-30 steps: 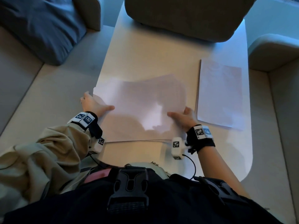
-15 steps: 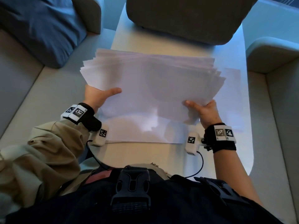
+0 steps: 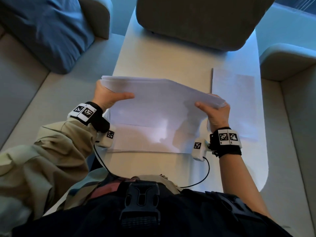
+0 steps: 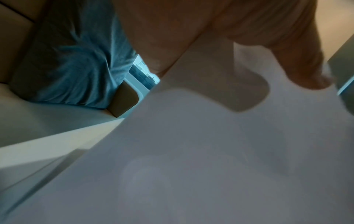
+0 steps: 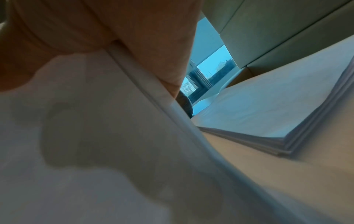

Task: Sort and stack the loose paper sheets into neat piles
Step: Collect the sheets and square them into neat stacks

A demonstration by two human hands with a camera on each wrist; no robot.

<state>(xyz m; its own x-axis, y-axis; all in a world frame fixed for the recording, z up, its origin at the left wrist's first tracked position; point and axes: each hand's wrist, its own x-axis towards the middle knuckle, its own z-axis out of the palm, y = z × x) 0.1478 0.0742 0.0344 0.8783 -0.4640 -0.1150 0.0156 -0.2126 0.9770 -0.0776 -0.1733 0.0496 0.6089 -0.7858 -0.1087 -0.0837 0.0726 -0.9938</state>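
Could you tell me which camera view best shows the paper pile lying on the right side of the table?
The right wrist view: the pile lies close, its layered edges and corner visible. The head view shows the pile whole from above but washed out, partly behind the right hand. The left wrist view misses it.

The lifted sheaf (image 3: 159,100) hides the fingers of both hands beneath it; it also covers part of the sheets (image 3: 145,142) left on the desk (image 3: 162,53); both wrist views are blurred, any print unreadable; the grey cushion (image 3: 196,19) is cropped at the top.

Both hands raised, left hand (image 3: 109,98) and right hand (image 3: 216,113) gripping, thumbs on top
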